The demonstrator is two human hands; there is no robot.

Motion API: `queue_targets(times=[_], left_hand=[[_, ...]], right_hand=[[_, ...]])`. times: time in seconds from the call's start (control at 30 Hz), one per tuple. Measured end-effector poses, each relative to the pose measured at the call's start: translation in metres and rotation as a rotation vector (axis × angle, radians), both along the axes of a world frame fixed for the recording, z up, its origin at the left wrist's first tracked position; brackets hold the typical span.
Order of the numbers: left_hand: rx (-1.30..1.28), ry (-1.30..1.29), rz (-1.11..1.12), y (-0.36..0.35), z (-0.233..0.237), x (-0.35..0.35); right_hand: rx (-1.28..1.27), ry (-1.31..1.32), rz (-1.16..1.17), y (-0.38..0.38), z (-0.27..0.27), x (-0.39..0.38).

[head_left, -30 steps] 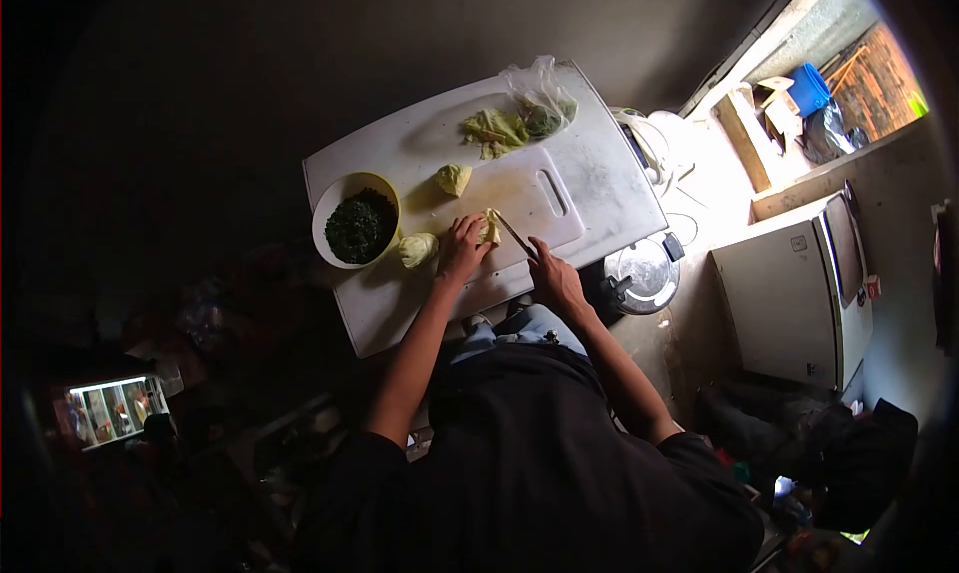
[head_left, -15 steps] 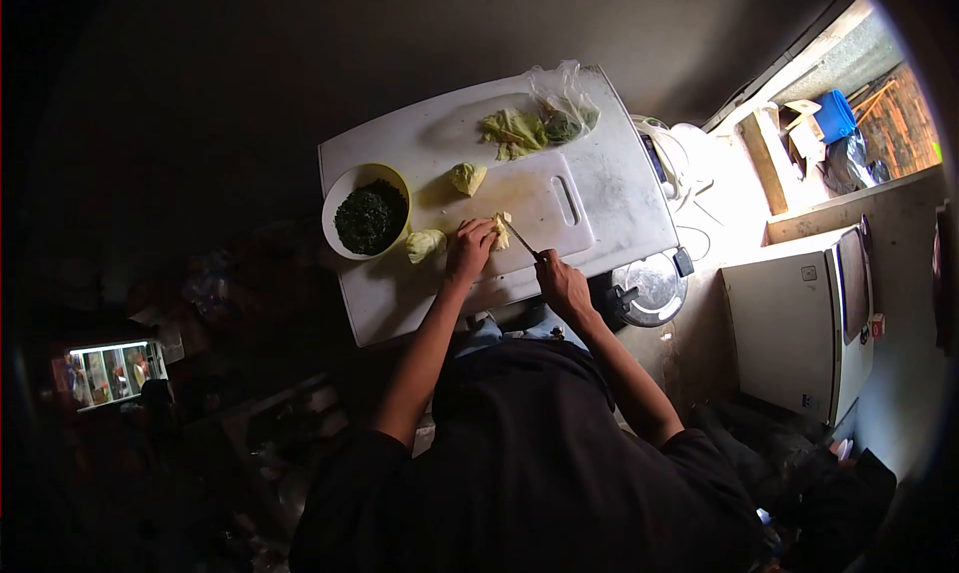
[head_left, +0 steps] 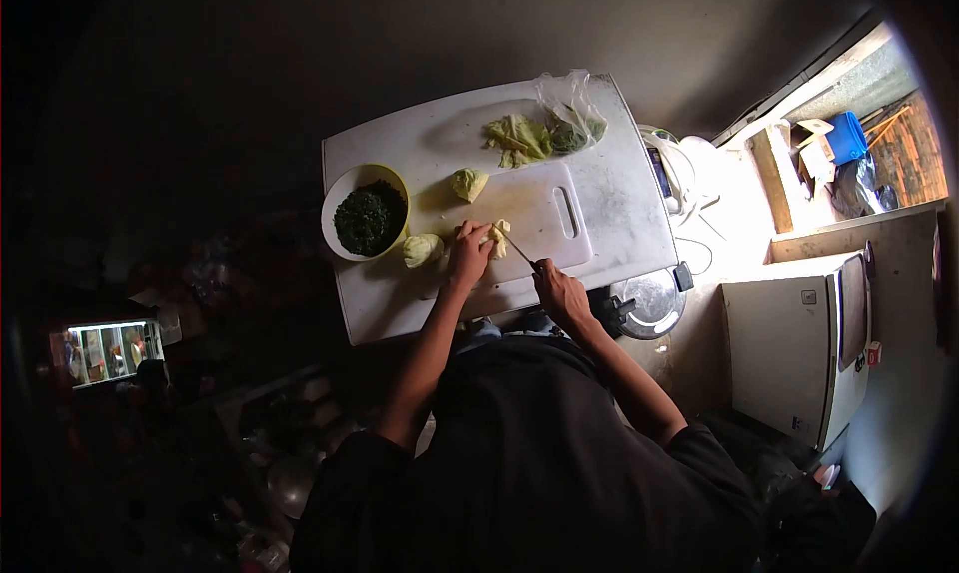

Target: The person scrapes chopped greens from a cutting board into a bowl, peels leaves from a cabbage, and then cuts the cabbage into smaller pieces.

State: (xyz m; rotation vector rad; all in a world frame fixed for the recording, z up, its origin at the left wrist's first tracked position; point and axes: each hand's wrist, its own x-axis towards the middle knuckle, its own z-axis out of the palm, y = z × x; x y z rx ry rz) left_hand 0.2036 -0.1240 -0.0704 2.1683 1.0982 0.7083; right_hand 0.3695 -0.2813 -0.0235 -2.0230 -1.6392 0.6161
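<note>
Two grips, left hand (head_left: 470, 251) clamping cabbage piece (head_left: 498, 237), right hand (head_left: 559, 291) clenching knife (head_left: 520, 254) (on cutting board (head_left: 539, 203))

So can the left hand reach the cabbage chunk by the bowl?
Probably yes. The cabbage chunk lies just beside the left hand, with nothing between, though that hand is holding a cut piece now.

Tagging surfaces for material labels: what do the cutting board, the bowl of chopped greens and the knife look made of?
Cutting board: likely plastic, matte off-white, yellowish staining, moulded handle slot. Bowl: probably plastic or melamine, smooth pale yellow rim; too small to confirm. Knife in the right hand, at the cabbage piece under the left hand: thin blade, seemingly metal; handle hidden.
</note>
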Motion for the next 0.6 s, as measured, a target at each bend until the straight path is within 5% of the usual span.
queue_targets(times=[0.6], left_hand=[[-0.026,-0.016,0.004,0.0008,0.0029,0.0013]], right_hand=[[-0.128,-0.032,0.014,-0.0004,0.0044,-0.0004]])
